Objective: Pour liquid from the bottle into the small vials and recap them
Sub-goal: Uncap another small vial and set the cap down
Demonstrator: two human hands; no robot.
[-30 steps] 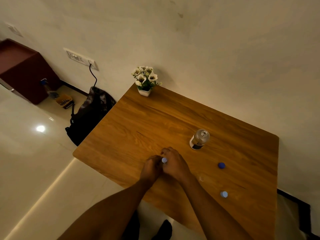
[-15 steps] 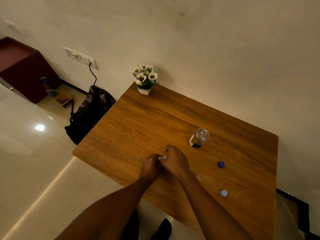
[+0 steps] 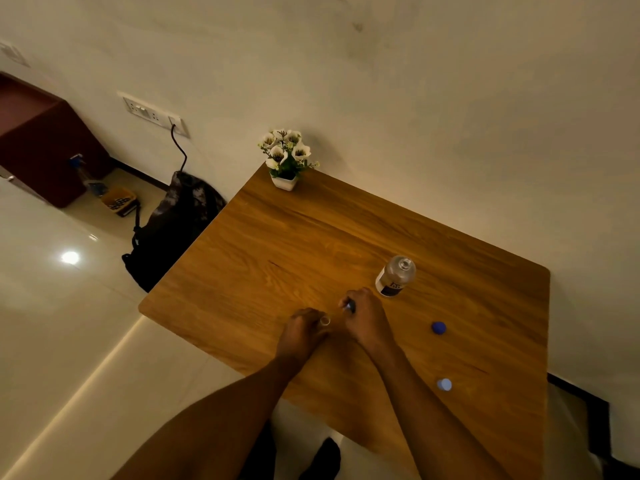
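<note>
Wooden table [image 3: 311, 237], left hand [image 3: 301, 332] grip pinching open vial [image 3: 325, 320], right hand [image 3: 367, 318] pinching half-hidden cap [image 3: 349, 305]

You had a cream wall [image 3: 415, 81] up top, glossy tile floor [image 3: 52, 323] at left, maroon cabinet [image 3: 38, 140] upper left, wood table [image 3: 311, 237] centre.

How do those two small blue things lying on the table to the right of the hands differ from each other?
The dark blue cap is a deep, solid blue; the pale blue-topped piece is lighter. The dark blue cap lies farther from the person, nearer the clear glass bottle; the pale one lies closer to the near edge. Both are small, round and untouched.
</note>
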